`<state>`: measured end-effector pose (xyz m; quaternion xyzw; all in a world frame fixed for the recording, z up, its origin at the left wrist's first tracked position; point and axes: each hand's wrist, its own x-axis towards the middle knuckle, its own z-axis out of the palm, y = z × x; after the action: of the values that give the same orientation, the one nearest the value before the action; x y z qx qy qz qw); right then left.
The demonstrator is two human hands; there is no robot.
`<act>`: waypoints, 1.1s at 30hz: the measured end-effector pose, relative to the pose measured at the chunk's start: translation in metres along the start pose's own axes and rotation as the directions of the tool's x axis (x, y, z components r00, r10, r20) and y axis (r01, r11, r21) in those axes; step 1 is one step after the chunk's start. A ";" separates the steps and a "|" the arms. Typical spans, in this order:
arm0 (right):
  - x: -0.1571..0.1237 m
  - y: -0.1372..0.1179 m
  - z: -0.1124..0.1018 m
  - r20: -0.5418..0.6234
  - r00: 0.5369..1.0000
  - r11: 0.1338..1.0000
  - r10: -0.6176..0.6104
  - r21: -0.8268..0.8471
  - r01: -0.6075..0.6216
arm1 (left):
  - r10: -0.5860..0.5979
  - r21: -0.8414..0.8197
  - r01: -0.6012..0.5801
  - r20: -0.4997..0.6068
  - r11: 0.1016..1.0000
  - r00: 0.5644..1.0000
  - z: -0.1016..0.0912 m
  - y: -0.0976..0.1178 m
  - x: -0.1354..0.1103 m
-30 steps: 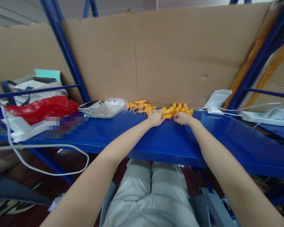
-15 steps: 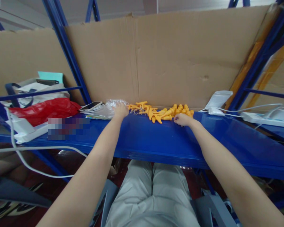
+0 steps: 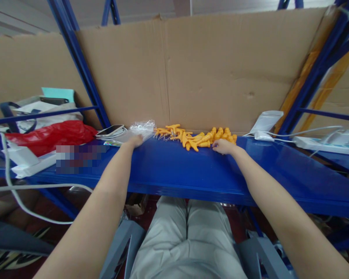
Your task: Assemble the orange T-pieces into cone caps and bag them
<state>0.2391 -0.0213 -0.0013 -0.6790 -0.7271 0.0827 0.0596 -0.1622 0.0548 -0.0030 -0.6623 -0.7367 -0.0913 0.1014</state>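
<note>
My left hand (image 3: pixel 135 140) is at the crumpled clear plastic bags (image 3: pixel 144 130), its fingers drawn together on the film. Orange branched pieces (image 3: pixel 190 141) lie heaped to its right, with small shiny metal bits (image 3: pixel 164 136) at their left end. Orange ribbed cylinders (image 3: pixel 204 140) and knobbed orange pieces (image 3: pixel 221 134) continue the row. My right hand (image 3: pixel 223 147) rests on the shelf just in front of the knobbed pieces. Its fingers are curled closed, and whatever is between them is hidden.
The blue shelf (image 3: pixel 180 170) backs onto a cardboard sheet (image 3: pixel 209 69). A phone with a white cable (image 3: pixel 113 131), a red plastic bag (image 3: pixel 55 135) and a white power strip (image 3: pixel 37 164) are on the left. Another power strip (image 3: pixel 325 144) and a white pouch (image 3: pixel 266 122) are right.
My left hand has moved left and toward me, from the bags' right end; more of the plastic and the metal bits shows. My right hand has stayed nearly in place.
</note>
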 end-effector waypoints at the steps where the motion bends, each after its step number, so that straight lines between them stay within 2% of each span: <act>1: 0.000 0.000 0.000 -0.001 1.000 1.000 0.001 0.003 -0.001 | -0.005 -0.016 0.006 0.012 1.000 1.000 -0.002 0.002 0.000; 3: 0.000 0.001 0.000 -0.005 1.000 1.000 0.004 0.004 -0.004 | -0.002 -0.054 0.004 0.023 0.999 1.000 -0.004 0.008 0.000; 7: 0.000 0.000 0.000 -0.006 1.000 1.000 0.012 0.008 -0.012 | 0.075 -0.137 -0.074 0.000 0.988 0.997 -0.006 0.023 -0.002; 11: -0.001 -0.001 0.000 -0.011 1.000 1.000 0.019 0.013 -0.019 | 0.269 -0.221 -0.259 0.016 0.940 0.963 -0.010 0.046 -0.004; 13: 0.000 -0.001 -0.001 -0.013 1.000 1.000 0.020 0.008 -0.020 | 0.405 -0.242 -0.386 0.034 0.890 0.914 -0.013 0.057 -0.005; 16: 0.001 0.000 -0.001 -0.023 1.000 1.000 -0.001 -0.001 0.001 | 0.580 -0.268 -0.533 0.144 0.803 0.802 -0.016 0.070 -0.008; 19: 0.001 0.000 -0.001 -0.030 0.999 1.000 -0.026 -0.008 0.026 | 0.662 -0.321 -0.581 0.300 0.748 0.687 -0.019 0.077 -0.012; 21: 0.001 0.000 -0.001 -0.025 0.999 0.999 -0.031 -0.014 0.031 | 0.667 -0.328 -0.581 0.370 0.745 0.647 -0.024 0.078 -0.016; 23: 0.000 0.000 -0.002 -0.022 0.999 0.999 -0.030 -0.018 0.030 | 0.636 -0.307 -0.558 0.419 0.771 0.648 -0.032 0.079 -0.019; 28: 0.000 0.000 -0.002 -0.008 1.000 1.000 -0.018 0.001 0.018 | 0.484 -0.208 -0.440 0.474 0.874 0.736 -0.053 0.083 -0.030; 31: 0.002 0.001 0.000 -0.025 0.999 1.000 -0.031 -0.008 0.030 | 0.460 -0.126 -0.455 0.447 0.882 0.768 -0.058 0.092 -0.037; 33: 0.003 0.002 0.001 -0.062 0.997 0.999 -0.049 -0.026 0.047 | 0.445 -0.065 -0.457 0.386 0.887 0.808 -0.057 0.100 -0.041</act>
<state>0.2403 -0.0179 -0.0024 -0.6642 -0.7419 0.0510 0.0759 -0.0564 0.0109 0.0408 -0.8211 -0.5647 0.0806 -0.0185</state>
